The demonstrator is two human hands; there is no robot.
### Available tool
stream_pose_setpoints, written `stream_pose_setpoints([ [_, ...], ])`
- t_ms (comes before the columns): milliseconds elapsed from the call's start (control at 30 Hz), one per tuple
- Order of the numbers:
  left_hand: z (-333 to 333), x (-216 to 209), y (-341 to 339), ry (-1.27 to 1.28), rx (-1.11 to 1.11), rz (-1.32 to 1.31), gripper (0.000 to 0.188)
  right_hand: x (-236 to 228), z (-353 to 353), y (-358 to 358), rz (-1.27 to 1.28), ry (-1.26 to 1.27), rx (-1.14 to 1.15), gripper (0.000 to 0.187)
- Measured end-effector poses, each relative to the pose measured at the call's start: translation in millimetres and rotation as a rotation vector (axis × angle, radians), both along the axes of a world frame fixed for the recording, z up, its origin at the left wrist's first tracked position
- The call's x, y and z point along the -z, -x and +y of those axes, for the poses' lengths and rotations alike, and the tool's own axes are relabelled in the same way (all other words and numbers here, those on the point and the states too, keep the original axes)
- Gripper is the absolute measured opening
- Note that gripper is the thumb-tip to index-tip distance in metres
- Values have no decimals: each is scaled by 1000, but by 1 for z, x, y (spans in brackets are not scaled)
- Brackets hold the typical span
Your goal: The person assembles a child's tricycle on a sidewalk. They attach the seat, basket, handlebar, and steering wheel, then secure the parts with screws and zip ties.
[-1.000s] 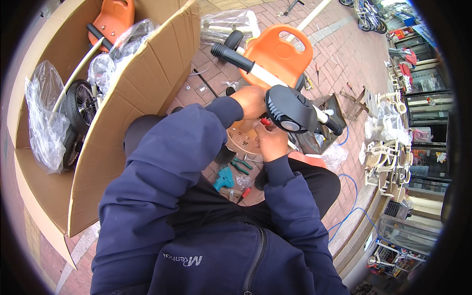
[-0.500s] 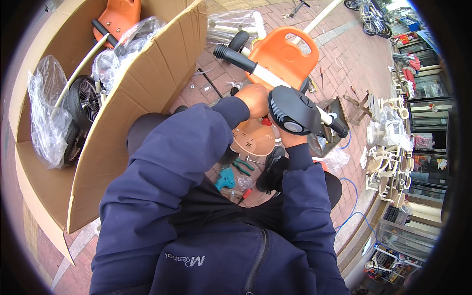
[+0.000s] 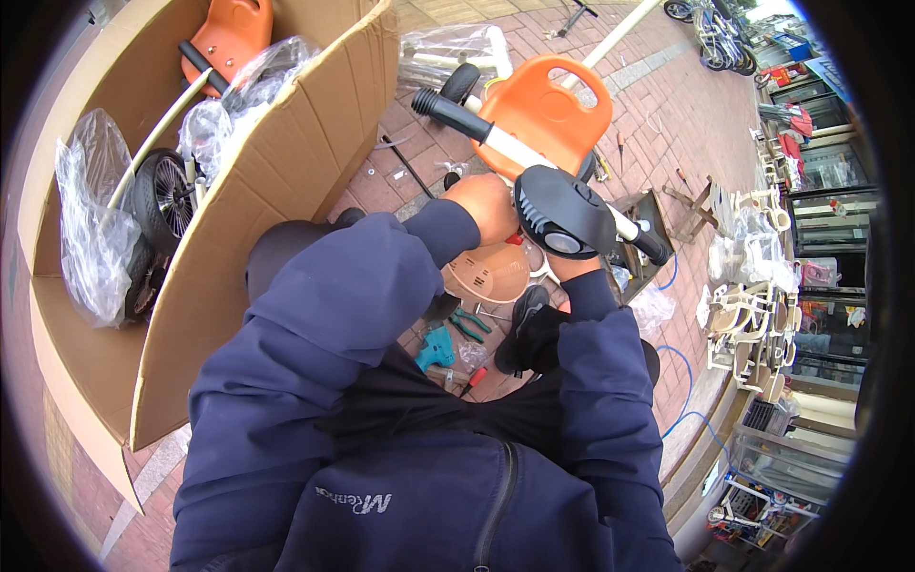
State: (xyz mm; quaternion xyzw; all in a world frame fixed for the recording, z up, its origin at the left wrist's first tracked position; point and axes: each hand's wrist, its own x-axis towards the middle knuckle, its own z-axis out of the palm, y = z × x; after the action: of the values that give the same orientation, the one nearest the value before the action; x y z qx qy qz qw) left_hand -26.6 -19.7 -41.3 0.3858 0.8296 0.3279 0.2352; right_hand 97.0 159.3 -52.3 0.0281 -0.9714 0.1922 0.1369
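See white handlebar (image 3: 516, 150) just beyond left hand (image 3: 486, 207), the nearer one, slanting from upper left to lower right. See right hand (image 3: 574, 266) partly behind black lamp housing (image 3: 566, 210); cannot tell either hand's finger grip.

The right hand (image 3: 574, 268) is now farther right, mostly hidden by the black headlamp housing (image 3: 564, 210); a second ago its fingers show left of it, over the orange basket (image 3: 488, 275). More of the dark shoe (image 3: 527, 313) shows.
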Motion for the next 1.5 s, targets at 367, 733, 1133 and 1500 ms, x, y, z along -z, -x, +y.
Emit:
stream_pose_setpoints([
  [367,-13,2,-70,-421,-603,-1185,25,-30,-1,10,56,-149,-164,40],
  [733,1,44,-53,-363,-580,-501,25,-10,-8,10,83,75,-109,45],
  [1133,-16,15,-40,-234,-328,-179,26,1,-8,13,-26,136,-108,45],
  [1500,-17,9,-26,-285,-238,-269,28,10,-14,8,8,103,-10,46],
])
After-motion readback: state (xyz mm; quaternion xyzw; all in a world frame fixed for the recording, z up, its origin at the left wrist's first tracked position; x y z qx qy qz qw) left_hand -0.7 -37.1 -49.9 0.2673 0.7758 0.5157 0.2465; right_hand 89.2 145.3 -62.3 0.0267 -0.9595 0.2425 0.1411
